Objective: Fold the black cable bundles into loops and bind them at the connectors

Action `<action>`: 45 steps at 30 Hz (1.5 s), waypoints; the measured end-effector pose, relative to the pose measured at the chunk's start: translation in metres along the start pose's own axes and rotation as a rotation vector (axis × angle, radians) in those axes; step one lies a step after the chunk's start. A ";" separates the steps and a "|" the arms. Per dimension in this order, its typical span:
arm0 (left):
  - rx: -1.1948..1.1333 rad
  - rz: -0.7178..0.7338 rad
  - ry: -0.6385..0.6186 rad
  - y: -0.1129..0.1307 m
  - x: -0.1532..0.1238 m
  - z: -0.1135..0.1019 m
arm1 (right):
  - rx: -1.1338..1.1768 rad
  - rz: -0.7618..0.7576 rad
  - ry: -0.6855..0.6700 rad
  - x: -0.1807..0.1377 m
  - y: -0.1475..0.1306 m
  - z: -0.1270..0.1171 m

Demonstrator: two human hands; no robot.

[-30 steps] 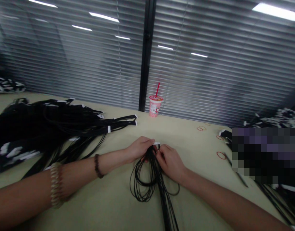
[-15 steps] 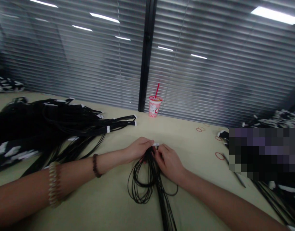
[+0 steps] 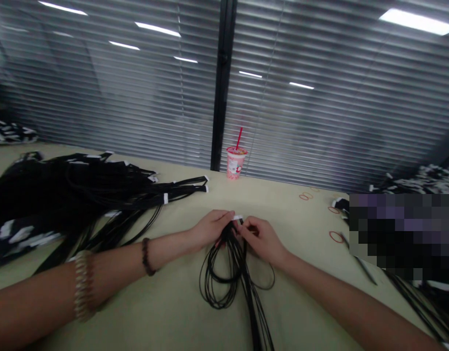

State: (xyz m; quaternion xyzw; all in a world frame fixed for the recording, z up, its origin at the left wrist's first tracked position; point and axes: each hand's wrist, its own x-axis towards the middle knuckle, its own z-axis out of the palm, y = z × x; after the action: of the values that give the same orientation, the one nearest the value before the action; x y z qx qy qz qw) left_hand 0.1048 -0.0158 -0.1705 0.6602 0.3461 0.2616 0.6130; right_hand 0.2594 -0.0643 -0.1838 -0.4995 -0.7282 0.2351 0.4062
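Note:
My left hand (image 3: 214, 227) is closed around the upper end of a bundle of thin black cables (image 3: 230, 263), just below a white connector (image 3: 238, 218). Close beside it, my right hand (image 3: 263, 239) pinches at the same end, its thumb and forefinger by the connector's right side. Exactly what those right fingertips grip is partly hidden. Below my hands the cables hang in loops on the table, and a straight length runs toward the bottom edge of the view.
A large heap of black cables with white connectors (image 3: 63, 185) lies to the left. A pink cup with a red straw (image 3: 235, 163) stands by the blinds. Several rubber bands (image 3: 336, 237) and a thin dark strip (image 3: 359, 261) lie at right, near more cables (image 3: 407, 302).
My right hand has shifted slightly right, its fingers a little farther from my left hand. The hanging loops have swung slightly to the right.

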 end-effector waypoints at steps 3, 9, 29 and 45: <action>-0.130 0.010 0.021 -0.001 0.002 -0.003 | 0.343 0.138 -0.225 0.006 0.009 -0.014; -0.303 0.005 -0.009 0.002 0.003 -0.008 | 0.521 0.221 -0.444 0.008 0.010 -0.027; -0.302 -0.071 -0.073 0.007 0.000 -0.013 | 0.222 0.261 -0.188 0.018 0.029 -0.043; -0.300 -0.036 -0.121 0.008 -0.002 -0.010 | 0.650 0.335 0.136 0.014 0.027 -0.029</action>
State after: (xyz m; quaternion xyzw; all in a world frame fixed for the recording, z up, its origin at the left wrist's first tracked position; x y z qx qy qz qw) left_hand 0.0972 -0.0110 -0.1616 0.5694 0.2774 0.2591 0.7292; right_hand 0.2953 -0.0431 -0.1828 -0.4710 -0.4951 0.4836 0.5469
